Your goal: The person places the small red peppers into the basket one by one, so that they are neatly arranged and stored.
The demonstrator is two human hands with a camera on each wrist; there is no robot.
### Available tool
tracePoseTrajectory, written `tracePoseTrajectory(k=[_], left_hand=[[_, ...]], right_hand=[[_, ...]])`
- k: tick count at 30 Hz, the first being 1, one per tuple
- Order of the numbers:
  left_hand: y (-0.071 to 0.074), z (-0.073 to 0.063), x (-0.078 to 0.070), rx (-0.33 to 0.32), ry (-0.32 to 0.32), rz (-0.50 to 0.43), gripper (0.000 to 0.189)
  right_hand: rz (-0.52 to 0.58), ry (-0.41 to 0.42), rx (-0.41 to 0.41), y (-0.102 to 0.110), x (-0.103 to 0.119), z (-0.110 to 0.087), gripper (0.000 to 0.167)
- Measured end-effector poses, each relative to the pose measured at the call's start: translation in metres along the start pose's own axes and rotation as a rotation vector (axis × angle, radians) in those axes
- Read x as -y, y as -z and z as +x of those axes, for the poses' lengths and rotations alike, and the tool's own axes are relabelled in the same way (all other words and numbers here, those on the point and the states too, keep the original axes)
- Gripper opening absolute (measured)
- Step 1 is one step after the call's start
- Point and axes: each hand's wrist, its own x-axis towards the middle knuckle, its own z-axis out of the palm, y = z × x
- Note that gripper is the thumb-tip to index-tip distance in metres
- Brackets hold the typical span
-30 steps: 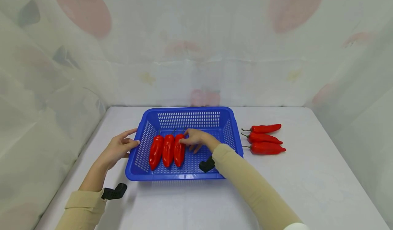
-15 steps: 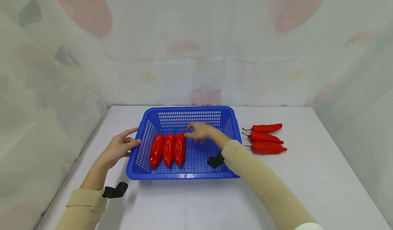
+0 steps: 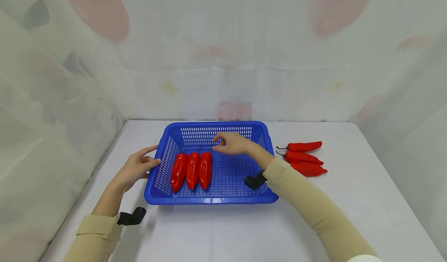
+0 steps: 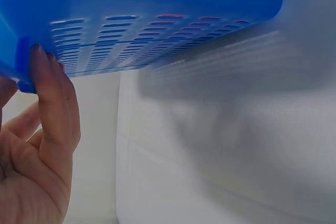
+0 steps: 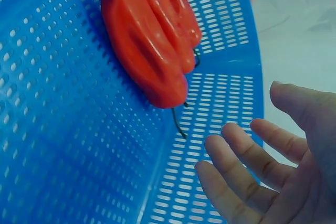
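Three glossy red peppers (image 3: 193, 169) lie side by side in the left half of a blue perforated plastic basket (image 3: 209, 201), stems toward its far wall. My left hand (image 3: 134, 169) grips the basket's left rim; in the left wrist view its fingers (image 4: 50, 93) press the outer side just under that rim. Over the basket's middle, just right of the rightmost pepper's stem, is my right hand (image 3: 234, 143). Seen from the right wrist, its fingers (image 5: 244, 174) are spread and loosely bent with nothing between them, apart from the peppers (image 5: 142, 45).
Three more red peppers (image 3: 304, 146) lie on the white table (image 3: 356, 200) right of the basket, stems pointing left. My right sleeve (image 3: 307, 200) crosses the basket's near right corner and partly hides the nearest one. A patterned white curtain (image 3: 286, 79) encloses the back and sides.
My right hand has let go of the rightmost pepper in the basket and drawn away up and to the right. The left hand keeps its grip on the rim.
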Motion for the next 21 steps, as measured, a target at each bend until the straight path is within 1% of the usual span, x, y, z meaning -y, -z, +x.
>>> tracePoseTrajectory(k=[3,6,12,21], left_hand=[[0.000,0.000,0.000,-0.002,0.000,-0.004,0.066],[0.000,-0.001,0.000,-0.004,0.003,-0.003,0.067],[-0.001,0.000,0.001,-0.006,0.003,-0.005,0.066],[0.000,0.000,0.001,-0.002,0.001,-0.008,0.066]], right_hand=[[-0.039,0.037,-0.033,0.005,0.000,-0.004,0.035],[-0.053,0.066,-0.053,0.011,0.001,-0.010,0.035],[-0.061,0.071,-0.075,0.024,0.004,-0.022,0.036],[-0.069,0.131,-0.138,0.042,-0.002,-0.043,0.036]])
